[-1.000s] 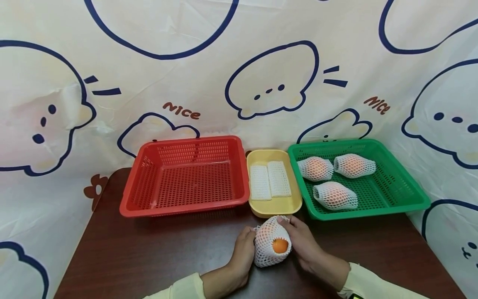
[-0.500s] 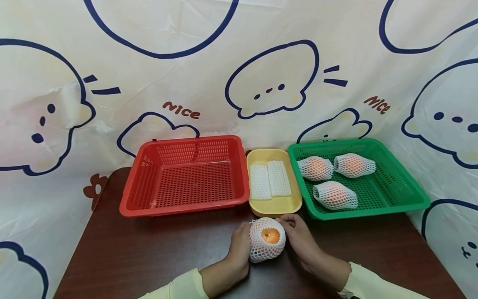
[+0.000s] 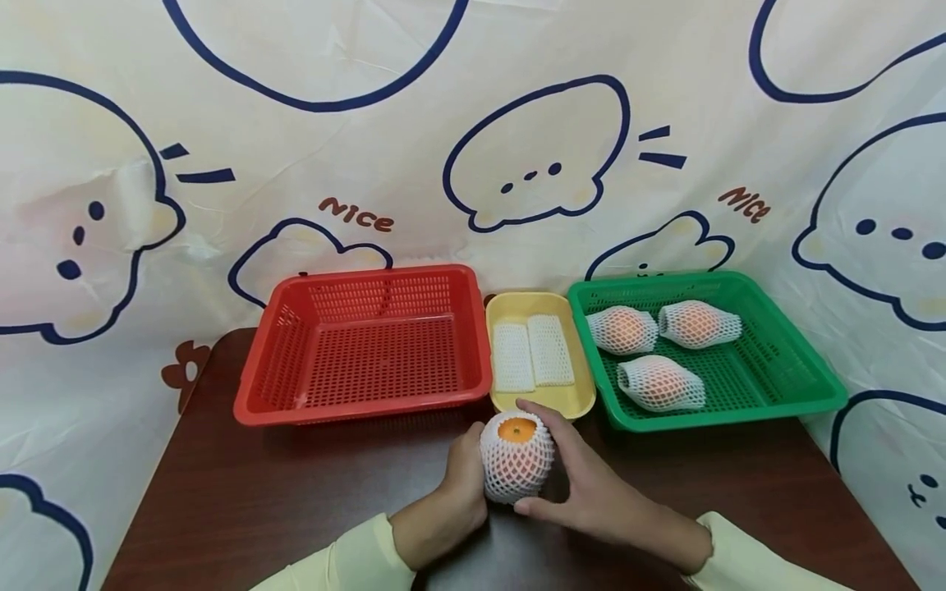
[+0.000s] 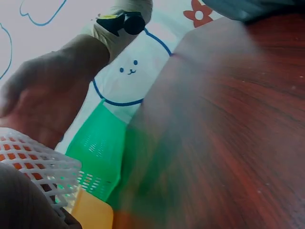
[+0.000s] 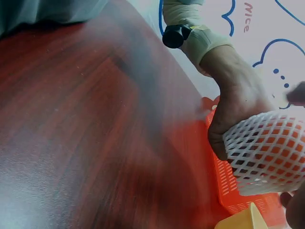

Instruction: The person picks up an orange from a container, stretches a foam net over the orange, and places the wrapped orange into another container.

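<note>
An orange in a white foam net sleeve (image 3: 516,468) is held just above the table's near middle, its bare top with the green stem end tipped up. My left hand (image 3: 464,476) grips its left side; some of the fingers are hidden behind it. On the other side my right hand (image 3: 591,484) is spread, thumb low and fingers high, with a gap between palm and net. Whether its fingertips touch the net I cannot tell. Close up in the right wrist view, the netted orange (image 5: 269,152) rests against the left hand (image 5: 240,98).
A red basket (image 3: 362,404) with nothing in it stands at the back left. Beside it, a yellow tray (image 3: 584,394) bears two flat foam nets (image 3: 550,349). The green basket (image 3: 783,408) on the right contains three netted fruits (image 3: 661,383). A printed cloth (image 3: 414,139) hangs behind.
The netted orange has turned so its bare opening faces up, and has shifted slightly left and away. My right hand has gone from pinching the net to spreading beside the fruit.
</note>
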{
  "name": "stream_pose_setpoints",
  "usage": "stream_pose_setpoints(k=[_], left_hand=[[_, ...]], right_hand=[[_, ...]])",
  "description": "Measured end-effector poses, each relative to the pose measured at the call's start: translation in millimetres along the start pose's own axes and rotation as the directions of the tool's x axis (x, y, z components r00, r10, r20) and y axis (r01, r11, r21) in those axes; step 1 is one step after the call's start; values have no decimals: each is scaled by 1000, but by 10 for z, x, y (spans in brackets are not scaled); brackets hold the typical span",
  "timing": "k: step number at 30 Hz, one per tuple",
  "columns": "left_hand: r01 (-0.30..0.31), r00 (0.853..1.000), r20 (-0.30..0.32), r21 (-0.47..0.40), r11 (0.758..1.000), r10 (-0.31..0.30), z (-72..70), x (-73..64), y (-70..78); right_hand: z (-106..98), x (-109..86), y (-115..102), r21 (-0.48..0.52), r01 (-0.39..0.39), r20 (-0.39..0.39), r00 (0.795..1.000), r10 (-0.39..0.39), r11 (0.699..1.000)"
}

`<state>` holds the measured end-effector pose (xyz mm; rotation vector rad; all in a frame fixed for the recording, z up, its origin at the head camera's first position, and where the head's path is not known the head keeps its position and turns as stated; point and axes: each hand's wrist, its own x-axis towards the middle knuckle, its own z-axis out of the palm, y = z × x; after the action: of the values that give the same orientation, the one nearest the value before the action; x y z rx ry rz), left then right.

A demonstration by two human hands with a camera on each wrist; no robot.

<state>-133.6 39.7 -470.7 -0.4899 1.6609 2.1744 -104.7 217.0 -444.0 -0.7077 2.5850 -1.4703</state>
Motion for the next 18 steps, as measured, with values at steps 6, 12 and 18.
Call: stream_pose_setpoints(k=[6,12,18], left_hand=[[-4,999,42,40,999,3,0,-10,78],[-147,988,72,209,967,134,2,-57,197],[-440,890,257,268,857,377,-83,-168,343]], right_hand=[[43,108,-19,35,-140,-115,983,143,990],[-92,184,-61,287,-270,-106,945,311,919],[-271,213,-85,506,-302,-88,914,396,808]])
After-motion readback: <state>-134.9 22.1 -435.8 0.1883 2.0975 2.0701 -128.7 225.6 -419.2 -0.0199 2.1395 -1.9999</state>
